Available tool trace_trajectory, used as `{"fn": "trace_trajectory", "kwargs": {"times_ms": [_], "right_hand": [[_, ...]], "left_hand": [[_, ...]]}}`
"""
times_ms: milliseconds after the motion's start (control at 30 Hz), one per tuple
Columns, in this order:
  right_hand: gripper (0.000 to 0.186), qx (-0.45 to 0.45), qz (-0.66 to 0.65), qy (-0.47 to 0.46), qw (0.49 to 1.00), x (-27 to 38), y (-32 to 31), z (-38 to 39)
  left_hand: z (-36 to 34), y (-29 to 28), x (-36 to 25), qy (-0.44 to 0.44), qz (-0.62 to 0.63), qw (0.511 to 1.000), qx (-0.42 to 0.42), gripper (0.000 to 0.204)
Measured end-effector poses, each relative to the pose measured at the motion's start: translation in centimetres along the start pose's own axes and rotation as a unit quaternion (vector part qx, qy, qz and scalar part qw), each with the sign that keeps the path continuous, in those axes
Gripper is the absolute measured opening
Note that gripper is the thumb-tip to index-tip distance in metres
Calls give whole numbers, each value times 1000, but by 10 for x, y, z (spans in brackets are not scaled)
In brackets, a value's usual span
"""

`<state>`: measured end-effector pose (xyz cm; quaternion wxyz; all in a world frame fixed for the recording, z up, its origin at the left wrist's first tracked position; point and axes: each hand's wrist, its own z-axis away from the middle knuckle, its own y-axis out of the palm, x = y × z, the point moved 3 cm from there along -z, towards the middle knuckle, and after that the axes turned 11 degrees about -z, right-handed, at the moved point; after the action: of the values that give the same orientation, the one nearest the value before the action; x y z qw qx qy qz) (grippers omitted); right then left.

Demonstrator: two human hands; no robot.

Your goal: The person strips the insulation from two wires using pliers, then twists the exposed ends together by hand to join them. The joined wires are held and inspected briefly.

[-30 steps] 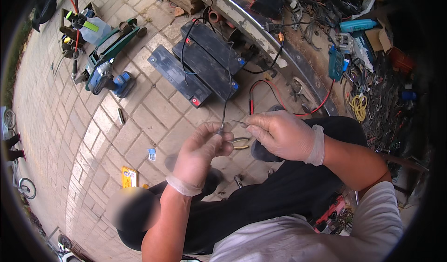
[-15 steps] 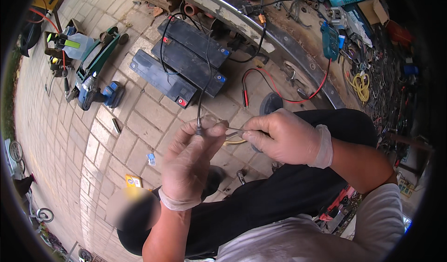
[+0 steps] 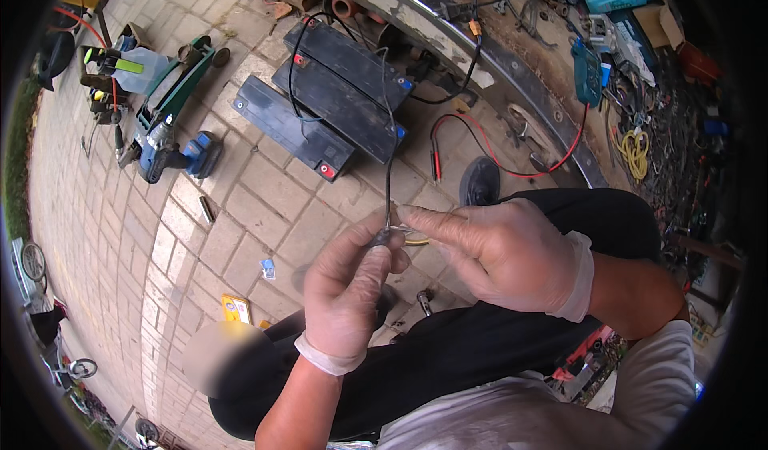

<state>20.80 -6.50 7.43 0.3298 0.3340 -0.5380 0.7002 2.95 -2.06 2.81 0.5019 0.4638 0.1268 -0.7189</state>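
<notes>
My left hand [image 3: 346, 282], in a thin translucent glove, pinches the dark end piece [image 3: 381, 239] of a black cable [image 3: 390, 182] between thumb and fingers. The cable rises from there toward three long black batteries [image 3: 340, 102] lying on the bricks. My right hand [image 3: 516, 254], gloved too, is close beside it with its index finger stretched to the cable end. Under that finger a thin pale metallic piece [image 3: 406, 228] shows between the hands. The right thumb and most of what that hand grips are hidden.
Red and black test leads [image 3: 436, 158] run to a teal meter [image 3: 588, 74] on the cluttered bench at right. A blue cordless drill [image 3: 164, 154] lies left on the paving, near a green tool carrier [image 3: 180, 82]. A yellow box [image 3: 236, 308] lies near my knee.
The right index finger has extended forward to the cable end, and the thin metal piece between the hands is now mostly covered. Both hands appear slightly farther right as the view shifts.
</notes>
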Motion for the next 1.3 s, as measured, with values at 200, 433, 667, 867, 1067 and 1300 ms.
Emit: {"fn": "trace_trajectory", "kwargs": {"times_ms": [200, 433, 667, 867, 1067, 1300], "right_hand": [[49, 14, 11, 6, 1000, 2, 3, -3], [46, 44, -27, 46, 998, 2, 6, -4], [36, 3, -193, 34, 981, -6, 14, -6], [32, -1, -121, 36, 992, -6, 17, -2], [31, 16, -331, 102, 938, -10, 23, -5], [31, 20, -159, 12, 987, -11, 19, -9]], "left_hand": [[1, -1, -1, 1, -17, 1000, -6, 32], [2, -6, 1, 69, -147, 986, -26, 30], [4, -10, -1, 148, -274, 950, -23, 29], [5, -10, 0, 57, -186, 981, -1, 32], [6, -8, -4, 19, -156, 987, 15, 32], [6, -11, -4, 60, -233, 970, 15, 30]]}}
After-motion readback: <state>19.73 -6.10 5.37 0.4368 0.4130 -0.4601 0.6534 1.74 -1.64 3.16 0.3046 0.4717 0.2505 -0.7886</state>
